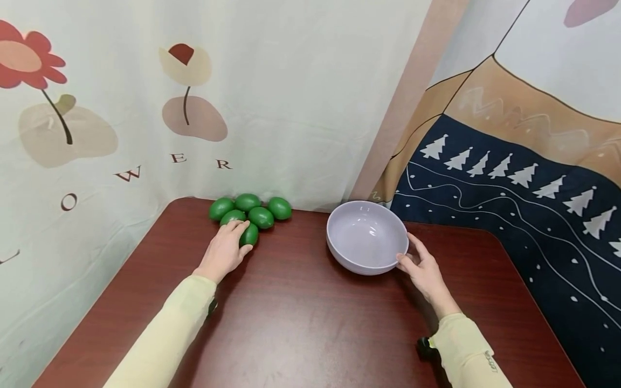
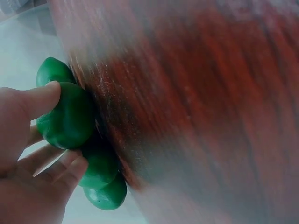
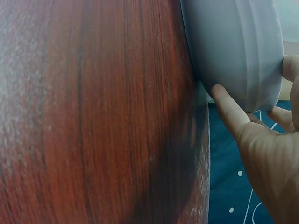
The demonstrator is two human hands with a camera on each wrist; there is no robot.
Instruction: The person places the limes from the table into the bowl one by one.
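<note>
In the head view my left hand is at the near end of a cluster of green limes. Its thumb and fingers lie around the nearest lime. The left wrist view shows the thumb on one side of that lime and the fingers on the other, with other limes close behind. At the right side of a pale lilac bowl, my right hand holds the wall and rim. From the right wrist, one finger presses low on the bowl and others touch its side and rim.
Several more limes sit together at the back left of the dark red-brown table. A pale curtain with flower prints hangs behind the table. To the right hangs a dark blue cloth with white trees.
</note>
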